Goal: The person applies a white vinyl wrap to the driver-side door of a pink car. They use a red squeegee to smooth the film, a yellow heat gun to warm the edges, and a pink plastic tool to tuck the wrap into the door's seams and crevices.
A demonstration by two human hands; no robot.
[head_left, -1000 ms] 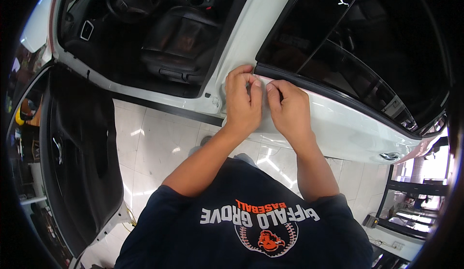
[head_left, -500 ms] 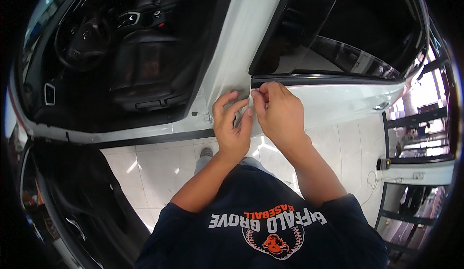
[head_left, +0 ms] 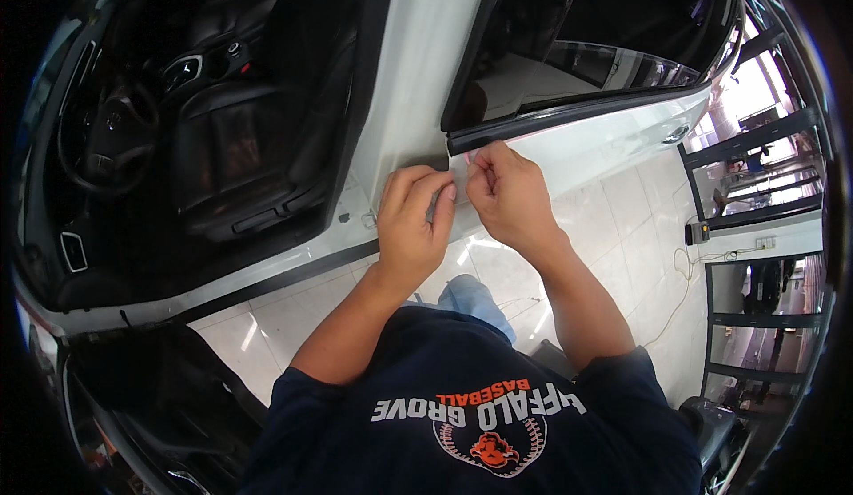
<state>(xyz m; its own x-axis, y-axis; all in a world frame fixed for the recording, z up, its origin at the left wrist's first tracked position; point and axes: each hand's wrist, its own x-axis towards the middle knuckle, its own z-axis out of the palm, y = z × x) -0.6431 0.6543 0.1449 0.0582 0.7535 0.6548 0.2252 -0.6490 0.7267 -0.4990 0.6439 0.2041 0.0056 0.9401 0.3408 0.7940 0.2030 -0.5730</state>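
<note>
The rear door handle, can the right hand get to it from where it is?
Probably yes. The right hand rests on the white rear door, and the rear door handle sits further along the same panel, with nothing between them.

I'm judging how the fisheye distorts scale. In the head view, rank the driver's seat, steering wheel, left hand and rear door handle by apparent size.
Largest to smallest, as they look:
1. Driver's seat
2. Steering wheel and left hand: too alike to rank, and the hand is nearer the camera.
3. Rear door handle, near the bent rim.
</note>
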